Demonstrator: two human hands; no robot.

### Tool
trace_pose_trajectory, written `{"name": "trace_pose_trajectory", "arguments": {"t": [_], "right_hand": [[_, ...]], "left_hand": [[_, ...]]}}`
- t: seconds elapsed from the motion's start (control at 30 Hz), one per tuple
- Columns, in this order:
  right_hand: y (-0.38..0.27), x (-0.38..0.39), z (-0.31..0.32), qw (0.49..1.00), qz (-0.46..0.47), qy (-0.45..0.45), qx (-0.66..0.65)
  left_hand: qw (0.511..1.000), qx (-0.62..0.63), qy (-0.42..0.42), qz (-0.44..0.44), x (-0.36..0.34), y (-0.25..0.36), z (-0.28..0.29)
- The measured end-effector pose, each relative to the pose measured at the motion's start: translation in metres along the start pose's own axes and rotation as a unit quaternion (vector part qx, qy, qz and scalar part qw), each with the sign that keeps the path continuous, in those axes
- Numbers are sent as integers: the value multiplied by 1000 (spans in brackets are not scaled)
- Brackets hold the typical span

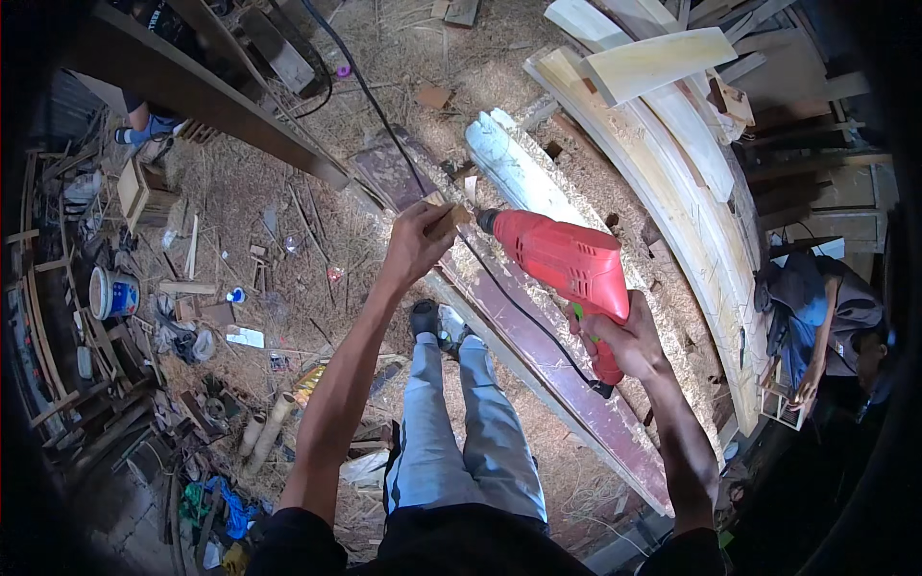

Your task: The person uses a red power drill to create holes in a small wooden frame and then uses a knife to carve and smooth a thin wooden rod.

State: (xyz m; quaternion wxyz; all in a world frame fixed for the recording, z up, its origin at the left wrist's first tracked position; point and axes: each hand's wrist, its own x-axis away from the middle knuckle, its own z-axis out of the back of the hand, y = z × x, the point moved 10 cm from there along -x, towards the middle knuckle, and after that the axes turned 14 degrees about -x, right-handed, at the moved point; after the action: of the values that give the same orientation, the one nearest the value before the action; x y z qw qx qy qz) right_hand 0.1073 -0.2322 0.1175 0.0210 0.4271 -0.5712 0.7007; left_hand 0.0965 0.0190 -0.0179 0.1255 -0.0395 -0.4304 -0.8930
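A red power drill (pixel 567 254) is gripped by its handle in my right hand (pixel 629 336), its black chuck (pixel 488 222) pointing left. My left hand (pixel 423 235) is closed on a small wooden block (pixel 449 219) just in front of the chuck. Whether a bit touches the block is too small to tell. From the base of the drill's handle a black cord (pixel 509 298) runs up and away to the far left. Beneath both hands lies a long reddish-brown plank (pixel 538 331) strewn with wood shavings.
Long curved boards (pixel 663 182) lie stacked at the right, with a pale plank (pixel 523 163) beside them. A wooden beam (pixel 221 106) slants across the upper left. Another person (pixel 816 307) sits at the far right. A white-and-blue bucket (pixel 113 293) stands left among scraps.
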Motion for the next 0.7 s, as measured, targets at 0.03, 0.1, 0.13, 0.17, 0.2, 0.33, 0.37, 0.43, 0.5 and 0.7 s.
{"name": "trace_pose_trajectory", "arguments": {"t": [0.03,0.1,0.13,0.17,0.2,0.33,0.37,0.43,0.5,0.7], "right_hand": [[0,-1,0,1000,-6,3,2],[-4,-3,-3,1000,-8,4,9],[-7,-4,-5,1000,-4,2,14],[-9,-6,-8,1000,1,-1,18],[-9,-7,-8,1000,-5,6,19],[-11,-13,-9,1000,-17,22,14],[-11,-15,-9,1000,-17,23,11],[-13,-16,-10,999,-18,29,9],[-15,-16,-10,999,-16,33,7],[-18,-18,-8,999,-12,45,-11]], "left_hand": [[1000,-19,18,-11,0,2,3],[990,-82,90,-66,0,13,15],[976,-126,142,-109,3,22,22],[954,-169,195,-152,7,32,29],[945,-192,205,-165,6,35,30],[963,-182,158,-122,-4,31,23],[977,-153,123,-87,-8,26,19],[983,-126,107,-85,-9,25,18],[986,-111,94,-77,-10,24,18],[989,-110,82,-53,-10,22,24]]}}
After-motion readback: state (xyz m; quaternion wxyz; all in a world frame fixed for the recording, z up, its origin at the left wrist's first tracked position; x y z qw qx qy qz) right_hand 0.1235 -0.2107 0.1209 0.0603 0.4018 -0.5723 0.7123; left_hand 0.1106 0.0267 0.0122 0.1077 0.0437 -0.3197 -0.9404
